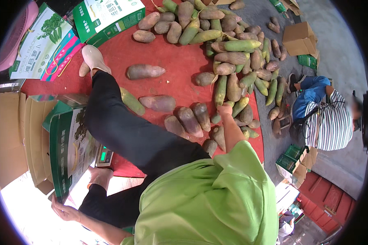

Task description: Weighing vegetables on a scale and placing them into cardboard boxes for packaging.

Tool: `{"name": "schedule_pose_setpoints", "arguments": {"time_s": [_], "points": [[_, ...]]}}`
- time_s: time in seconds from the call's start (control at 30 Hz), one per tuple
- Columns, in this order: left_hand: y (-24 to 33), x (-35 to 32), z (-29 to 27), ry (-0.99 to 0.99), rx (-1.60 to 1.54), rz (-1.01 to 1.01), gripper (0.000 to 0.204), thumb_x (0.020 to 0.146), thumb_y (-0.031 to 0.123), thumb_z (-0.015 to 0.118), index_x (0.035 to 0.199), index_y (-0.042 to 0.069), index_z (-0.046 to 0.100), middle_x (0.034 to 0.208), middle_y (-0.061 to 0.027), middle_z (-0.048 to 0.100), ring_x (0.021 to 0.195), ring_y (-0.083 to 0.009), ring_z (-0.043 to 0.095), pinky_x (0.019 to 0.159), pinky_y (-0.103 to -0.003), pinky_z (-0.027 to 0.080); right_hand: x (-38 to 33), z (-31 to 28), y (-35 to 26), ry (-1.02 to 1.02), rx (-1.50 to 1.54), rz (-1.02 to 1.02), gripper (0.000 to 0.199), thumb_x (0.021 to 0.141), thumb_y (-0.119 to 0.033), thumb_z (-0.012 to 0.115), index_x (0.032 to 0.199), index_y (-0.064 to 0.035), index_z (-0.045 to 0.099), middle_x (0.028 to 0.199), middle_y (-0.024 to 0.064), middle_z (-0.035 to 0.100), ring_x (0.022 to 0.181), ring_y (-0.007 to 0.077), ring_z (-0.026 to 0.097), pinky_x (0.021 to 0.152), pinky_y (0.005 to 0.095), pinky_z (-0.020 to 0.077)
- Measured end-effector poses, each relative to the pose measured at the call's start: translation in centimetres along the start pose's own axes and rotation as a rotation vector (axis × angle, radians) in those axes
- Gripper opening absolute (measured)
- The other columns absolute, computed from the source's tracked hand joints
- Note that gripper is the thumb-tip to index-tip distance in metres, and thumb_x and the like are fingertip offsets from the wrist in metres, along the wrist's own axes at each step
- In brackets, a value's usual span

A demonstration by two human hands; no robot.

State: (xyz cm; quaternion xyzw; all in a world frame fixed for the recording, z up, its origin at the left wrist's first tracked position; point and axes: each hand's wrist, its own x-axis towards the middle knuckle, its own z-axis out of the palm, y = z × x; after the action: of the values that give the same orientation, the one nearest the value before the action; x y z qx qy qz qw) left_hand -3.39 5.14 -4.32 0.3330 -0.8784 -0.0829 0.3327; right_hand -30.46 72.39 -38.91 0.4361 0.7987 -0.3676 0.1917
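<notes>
Radishes (233, 61) lie heaped on a red mat (171, 61); right hand (225, 109) reaches among them, grip hidden, while left hand (65, 212) clasps a green carton (67, 151).

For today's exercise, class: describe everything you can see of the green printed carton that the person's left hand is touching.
The green printed cardboard carton is a flat-sided box with a pale panel bearing a plant picture, edged in darker green. It stands tilted on its side at the person's left, beside plain brown cardboard. The left hand touches its lower corner. Its right edge lies against the black trouser leg, and part of a small scale with a green display shows just behind it. It looks clean and undamaged.
</notes>
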Motion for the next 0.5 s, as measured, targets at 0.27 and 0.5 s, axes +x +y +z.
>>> {"name": "schedule_pose_setpoints", "arguments": {"time_s": [0.27,0.5], "points": [[-1.7,-0.1,0.0,-0.106,0.132,0.136,0.046,0.103,0.028,0.031,0.105,-0.006,0.062,0.1,-0.0147,0.063,0.091,-0.026,0.059,0.073,-0.035,0.053,-2.2,0.6,-5.2,0.029,0.211,0.145,0.072,0.073,-0.017,0.074,0.133,-0.0028,0.038,0.08,0.0096,0.061,0.057,0.0197,0.06,0.044,0.0338,0.0428],[-1.5,0.3,-1.1,-0.106,0.169,0.15,0.046,0.102,0.026,0.03,0.103,-0.008,0.061,0.1,-0.0166,0.063,0.091,-0.0301,0.058,0.078,-0.039,0.048,3.2,3.6,-3.9,-0.021,0.086,0.001,0.048,0.069,-0.022,0.081,0.103,0.0068,0.064,0.091,0.0104,0.066,0.077,0.0192,0.06,0.069,0.0345,0.0474]]}}
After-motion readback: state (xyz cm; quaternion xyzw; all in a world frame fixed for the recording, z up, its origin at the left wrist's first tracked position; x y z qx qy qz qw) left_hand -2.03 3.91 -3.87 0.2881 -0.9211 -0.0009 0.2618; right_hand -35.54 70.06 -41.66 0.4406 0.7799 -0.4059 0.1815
